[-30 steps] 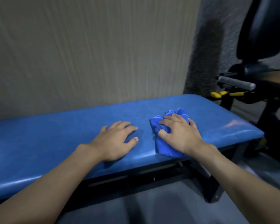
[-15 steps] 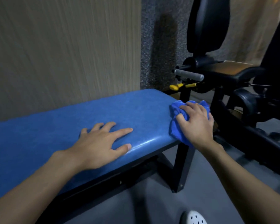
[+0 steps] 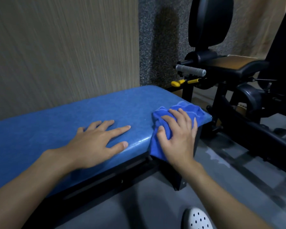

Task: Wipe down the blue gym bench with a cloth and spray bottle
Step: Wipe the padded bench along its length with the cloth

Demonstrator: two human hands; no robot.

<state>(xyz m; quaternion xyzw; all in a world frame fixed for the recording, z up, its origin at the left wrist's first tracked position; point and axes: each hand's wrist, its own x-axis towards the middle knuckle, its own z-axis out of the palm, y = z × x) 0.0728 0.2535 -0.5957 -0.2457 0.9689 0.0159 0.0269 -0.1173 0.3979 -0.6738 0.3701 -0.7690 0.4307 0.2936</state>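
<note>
Hands, two: left hand [image 3: 96, 142] flat on one blue table [image 3: 56, 129], fingers spread apart; right hand [image 3: 177, 134] at table's right end, fingers clamped on one blue cloth [image 3: 190, 108]. Wood-grain wall [image 3: 56, 47] behind table; one black gym machine [image 3: 238, 68] past that end; grey floor [image 3: 139, 204] beneath.

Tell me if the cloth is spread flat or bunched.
Bunched: the cloth shows crumpled ridges under the right hand at the end of the bench, and part of it hangs over the front edge.

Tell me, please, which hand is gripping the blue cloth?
The right hand, fingers curled into the cloth; the left hand lies flat on the bare bench.
</note>
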